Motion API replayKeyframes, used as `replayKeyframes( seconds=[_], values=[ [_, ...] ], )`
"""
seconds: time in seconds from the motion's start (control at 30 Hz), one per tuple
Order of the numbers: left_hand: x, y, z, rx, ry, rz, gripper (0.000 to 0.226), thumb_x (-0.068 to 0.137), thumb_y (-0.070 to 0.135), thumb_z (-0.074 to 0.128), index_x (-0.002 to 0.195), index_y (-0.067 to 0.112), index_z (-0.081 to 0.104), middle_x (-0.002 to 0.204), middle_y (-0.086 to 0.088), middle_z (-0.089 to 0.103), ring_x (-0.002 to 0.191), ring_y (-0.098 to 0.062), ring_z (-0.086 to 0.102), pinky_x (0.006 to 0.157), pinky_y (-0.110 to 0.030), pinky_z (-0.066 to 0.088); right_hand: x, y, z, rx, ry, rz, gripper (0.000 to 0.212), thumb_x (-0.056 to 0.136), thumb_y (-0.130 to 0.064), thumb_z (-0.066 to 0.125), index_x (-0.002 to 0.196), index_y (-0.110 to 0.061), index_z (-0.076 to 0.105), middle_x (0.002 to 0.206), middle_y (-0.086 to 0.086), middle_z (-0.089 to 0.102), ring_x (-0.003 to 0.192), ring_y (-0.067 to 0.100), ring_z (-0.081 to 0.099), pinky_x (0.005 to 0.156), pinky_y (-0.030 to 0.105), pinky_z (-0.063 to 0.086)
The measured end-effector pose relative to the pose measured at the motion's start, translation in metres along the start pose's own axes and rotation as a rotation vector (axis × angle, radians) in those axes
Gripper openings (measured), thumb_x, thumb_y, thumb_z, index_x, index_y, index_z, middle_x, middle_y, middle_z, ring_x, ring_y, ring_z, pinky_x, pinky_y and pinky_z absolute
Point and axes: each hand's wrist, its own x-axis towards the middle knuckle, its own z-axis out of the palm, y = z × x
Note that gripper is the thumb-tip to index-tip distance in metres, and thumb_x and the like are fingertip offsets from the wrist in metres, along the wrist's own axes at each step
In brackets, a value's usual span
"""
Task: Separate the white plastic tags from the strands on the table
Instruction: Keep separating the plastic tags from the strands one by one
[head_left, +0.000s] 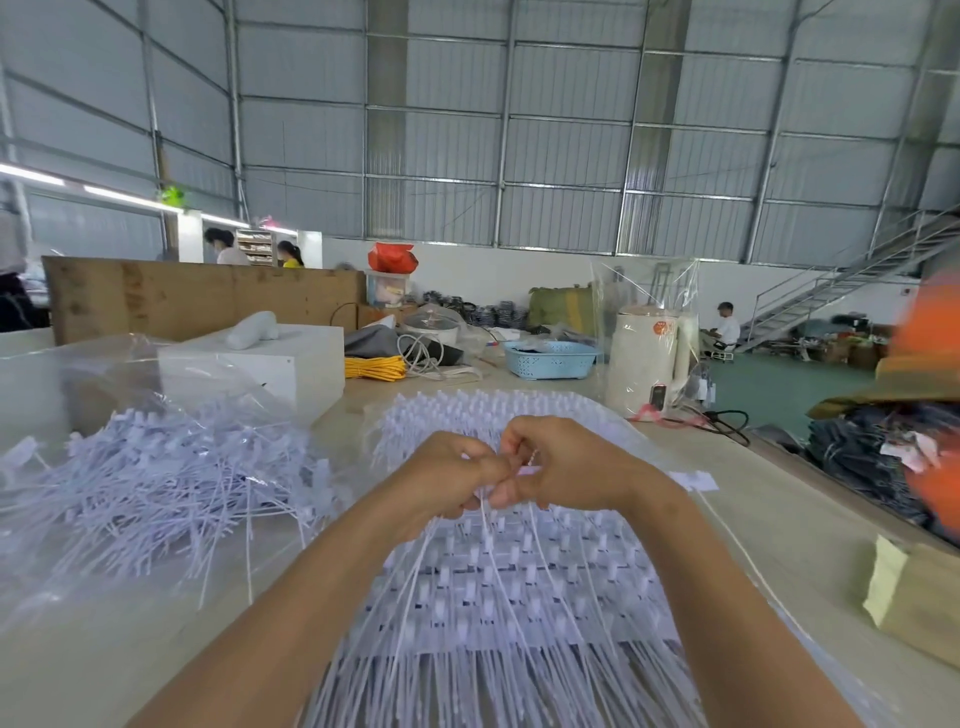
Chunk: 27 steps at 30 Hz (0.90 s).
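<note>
Your left hand (451, 475) and right hand (558, 465) meet knuckle to knuckle above the sheet of tags (519, 571), both pinching one white tag (527, 470). Thin strands (488, 525) trail from your fingers toward you over the table (789, 545).

Both forearms were bare, with no sleeve reaching into view. The left hand (451, 475) and right hand (563, 464) seemingly wore no gloves, rings or watch.

The pale counter (753, 525) carries a sheet of joined white tags (519, 577) at its near edge, with a loose heap of separated strands (156, 483) to the left. Toward the far edge sit a white box (260, 364), yellow cord (374, 368) and a blue basket (550, 359).
</note>
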Motion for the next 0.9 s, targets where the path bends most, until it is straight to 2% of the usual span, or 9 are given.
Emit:
replayKeyframes(
  seconds=[0.07, 0.17, 0.3, 0.4, 0.47, 0.6, 0.73, 0.83, 0.9],
  values=[
    [0.001, 0.001, -0.001, -0.019, 0.033, 0.048, 0.031, 0.084, 0.034, 0.070, 0.057, 0.019, 0.063, 0.044, 0.009, 0.052, 0.039, -0.005, 0.046, 0.039, -0.014, 0.031, -0.004, 0.002, -0.007, -0.067, -0.055, 0.010, 0.016, 0.084, -0.026, 0.069, 0.074, -0.023, 0.057, 0.072, -0.008, 0.056, 0.062, 0.000, 0.051, 0.060, 0.020, 0.039],
    [0.001, 0.004, 0.002, 0.011, 0.060, 0.110, 0.035, 0.086, 0.032, 0.068, 0.056, 0.016, 0.062, 0.040, 0.008, 0.050, 0.035, -0.006, 0.046, 0.038, -0.014, 0.034, -0.010, 0.006, -0.013, -0.004, -0.067, 0.025, 0.021, 0.090, -0.020, 0.062, 0.069, -0.025, 0.062, 0.063, -0.003, 0.061, 0.054, -0.002, 0.053, 0.061, 0.020, 0.042],
    [-0.003, 0.006, 0.001, 0.088, -0.028, 0.071, 0.033, 0.090, 0.034, 0.062, 0.066, 0.013, 0.069, 0.061, -0.001, 0.069, 0.040, -0.012, 0.056, 0.039, -0.015, 0.039, -0.008, 0.005, -0.010, -0.028, -0.002, 0.007, 0.012, 0.086, -0.019, 0.066, 0.083, -0.007, 0.069, 0.075, 0.010, 0.066, 0.065, 0.012, 0.061, 0.066, 0.030, 0.050],
    [-0.004, 0.007, 0.001, 0.101, -0.082, 0.048, 0.027, 0.087, 0.023, 0.058, 0.065, 0.010, 0.069, 0.066, -0.004, 0.071, 0.042, -0.011, 0.052, 0.038, -0.013, 0.032, -0.006, 0.004, -0.008, -0.080, 0.029, -0.058, 0.009, 0.087, -0.015, 0.064, 0.085, -0.008, 0.068, 0.075, 0.005, 0.065, 0.069, 0.013, 0.062, 0.068, 0.031, 0.050],
    [-0.002, 0.008, -0.001, -0.041, -0.094, 0.015, 0.025, 0.086, 0.016, 0.054, 0.067, 0.007, 0.067, 0.062, -0.006, 0.068, 0.043, -0.013, 0.047, 0.036, -0.014, 0.028, -0.007, 0.004, -0.011, -0.066, 0.045, -0.099, 0.007, 0.088, -0.010, 0.063, 0.087, -0.007, 0.069, 0.074, 0.002, 0.065, 0.066, 0.004, 0.057, 0.066, 0.024, 0.046],
    [-0.002, 0.010, 0.001, -0.499, -0.335, -0.100, 0.018, 0.088, 0.010, 0.047, 0.080, -0.001, 0.057, 0.056, -0.009, 0.058, 0.030, -0.007, 0.032, 0.026, -0.013, 0.020, -0.014, 0.001, -0.022, 0.068, 0.023, -0.144, 0.008, 0.087, -0.005, 0.063, 0.088, -0.007, 0.071, 0.081, 0.007, 0.070, 0.077, 0.017, 0.062, 0.075, 0.028, 0.049],
    [-0.013, 0.022, -0.004, -0.986, -0.630, 0.053, 0.022, 0.056, 0.010, 0.081, 0.055, 0.007, 0.060, 0.053, -0.005, 0.059, 0.028, -0.002, 0.040, 0.025, -0.009, 0.026, -0.022, 0.014, -0.035, -0.033, 0.185, -0.102, 0.005, 0.086, -0.006, 0.064, 0.083, -0.003, 0.066, 0.072, -0.004, 0.062, 0.068, -0.005, 0.058, 0.074, 0.021, 0.047],
    [-0.030, 0.045, -0.031, -0.765, -0.590, 0.250, 0.020, 0.065, 0.018, 0.071, 0.050, 0.013, 0.058, 0.055, -0.004, 0.060, 0.029, -0.001, 0.042, 0.026, -0.009, 0.031, -0.035, 0.026, -0.050, -0.058, 0.361, -0.003, 0.010, 0.088, -0.015, 0.062, 0.079, -0.013, 0.064, 0.071, -0.003, 0.062, 0.069, 0.008, 0.059, 0.073, 0.022, 0.045],
    [-0.047, 0.057, -0.056, -0.555, -0.519, 0.309, 0.014, 0.064, 0.023, 0.075, 0.062, 0.011, 0.067, 0.056, -0.006, 0.061, 0.030, -0.003, 0.045, 0.028, -0.009, 0.034, -0.039, 0.024, -0.057, 0.010, 0.412, -0.018, 0.015, 0.088, -0.016, 0.062, 0.074, -0.020, 0.063, 0.066, -0.003, 0.061, 0.057, 0.001, 0.054, 0.059, 0.011, 0.043]
  ],
)
